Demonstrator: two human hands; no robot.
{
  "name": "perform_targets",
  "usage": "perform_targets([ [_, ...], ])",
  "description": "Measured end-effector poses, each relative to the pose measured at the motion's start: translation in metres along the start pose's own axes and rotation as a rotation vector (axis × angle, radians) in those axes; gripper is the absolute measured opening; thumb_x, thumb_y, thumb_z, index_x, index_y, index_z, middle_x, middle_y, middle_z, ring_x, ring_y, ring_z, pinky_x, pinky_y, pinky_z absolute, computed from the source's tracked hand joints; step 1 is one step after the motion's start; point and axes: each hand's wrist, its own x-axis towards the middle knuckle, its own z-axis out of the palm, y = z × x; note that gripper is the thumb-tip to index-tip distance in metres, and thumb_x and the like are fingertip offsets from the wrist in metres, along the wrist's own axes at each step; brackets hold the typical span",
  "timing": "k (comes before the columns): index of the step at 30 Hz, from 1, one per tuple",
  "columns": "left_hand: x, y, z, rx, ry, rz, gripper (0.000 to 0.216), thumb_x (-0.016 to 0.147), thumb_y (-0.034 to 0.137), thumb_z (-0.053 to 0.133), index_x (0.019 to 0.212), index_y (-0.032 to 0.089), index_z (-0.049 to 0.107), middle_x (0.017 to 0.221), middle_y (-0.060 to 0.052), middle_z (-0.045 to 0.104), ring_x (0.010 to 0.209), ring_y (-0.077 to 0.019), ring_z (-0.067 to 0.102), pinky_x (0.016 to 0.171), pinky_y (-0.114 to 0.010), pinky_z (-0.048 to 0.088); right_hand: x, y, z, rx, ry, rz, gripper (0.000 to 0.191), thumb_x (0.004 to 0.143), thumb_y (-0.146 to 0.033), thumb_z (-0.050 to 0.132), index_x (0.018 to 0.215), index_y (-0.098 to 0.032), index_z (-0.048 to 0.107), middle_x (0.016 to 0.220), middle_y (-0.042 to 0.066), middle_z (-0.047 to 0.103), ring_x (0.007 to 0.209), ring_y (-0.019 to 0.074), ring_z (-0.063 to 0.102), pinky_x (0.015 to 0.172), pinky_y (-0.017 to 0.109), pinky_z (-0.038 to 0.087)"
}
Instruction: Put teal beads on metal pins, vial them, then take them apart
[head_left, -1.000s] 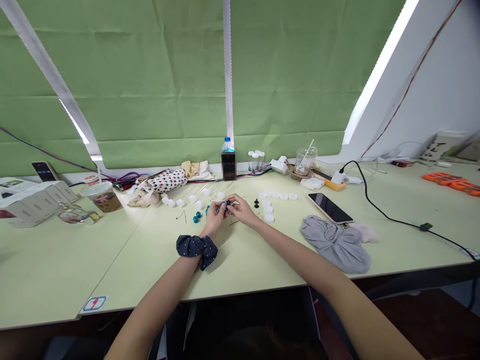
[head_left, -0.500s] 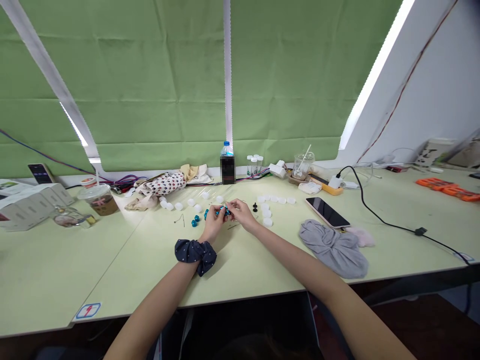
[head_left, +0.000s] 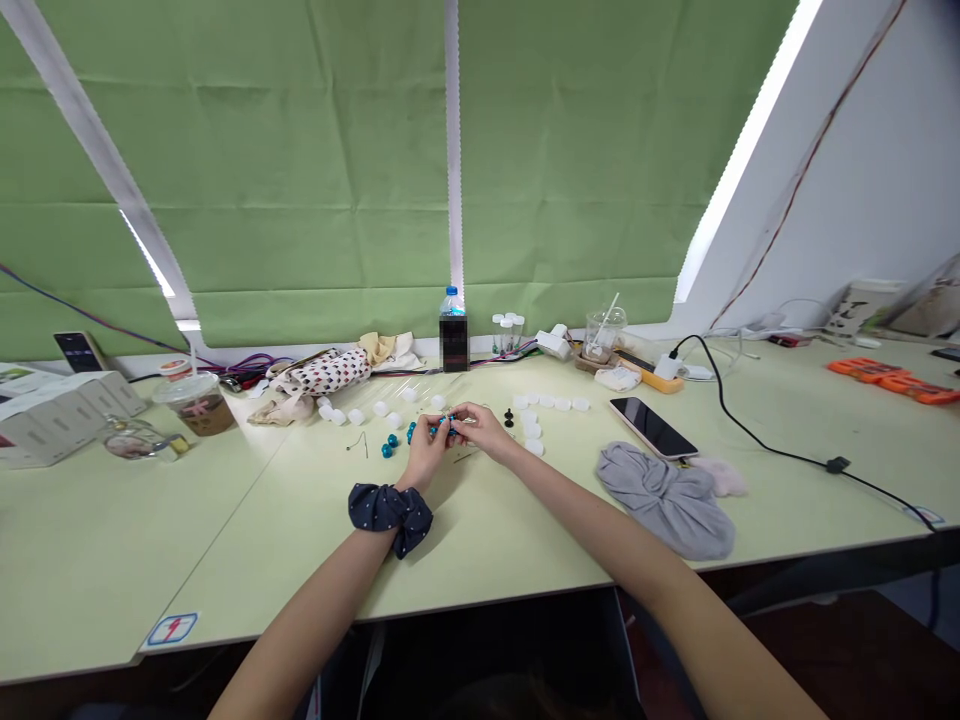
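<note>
At the middle of the table my left hand point(head_left: 427, 447) and my right hand point(head_left: 482, 430) meet fingertip to fingertip. Both are closed on small shiny blue beads point(head_left: 448, 424), partly covered by the fingers. Left of the hands lie more loose blue beads point(head_left: 388, 450) on the tabletop. A thin bent metal wire point(head_left: 365, 443) rests farther left. Just under my right fingers a thin dark rod point(head_left: 466, 456) touches the table. A small black spool-like piece point(head_left: 509, 418) stands to the right. A dark dotted scrunchie point(head_left: 391, 513) circles my left wrist.
White caps point(head_left: 534, 430) lie right of the hands, and several more caps point(head_left: 357, 416) lie left. Behind stand a bottle point(head_left: 453, 340) and small vials point(head_left: 507, 333). A phone point(head_left: 652, 427) and grey cloth point(head_left: 667, 497) lie right; a drink cup point(head_left: 196, 404) stands left.
Both hands stay together over the same spot, with slight finger movement around the blue beads. The whole view has shifted a little.
</note>
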Motion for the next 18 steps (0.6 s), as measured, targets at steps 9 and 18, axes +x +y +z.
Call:
perform_targets([
  [9,-0.0020,0.0040,0.0005,0.016,-0.005,0.005,0.038,0.075,0.048,0.062,0.088,0.017,0.043,0.067,0.003,0.052,0.051,-0.0075,0.051,0.050,-0.022,0.041,0.0011,0.0008,-0.0019,0.010,0.027,0.022,0.037,0.069,-0.047,0.067,0.085,-0.018,0.052,0.077,-0.001,0.057,0.046,0.0073,0.053,0.042,0.022,0.044],
  [18,-0.0032,0.0054,0.0033,0.022,-0.021,-0.006,0.038,0.075,0.047,0.062,0.087,0.017,0.043,0.063,0.005,0.051,0.050,-0.0081,0.051,0.049,-0.022,0.039,0.0011,0.0015,-0.0009,-0.032,0.056,0.004,0.031,0.074,-0.046,0.062,0.086,-0.018,0.055,0.074,-0.001,0.056,0.048,0.0074,0.053,0.042,0.020,0.042],
])
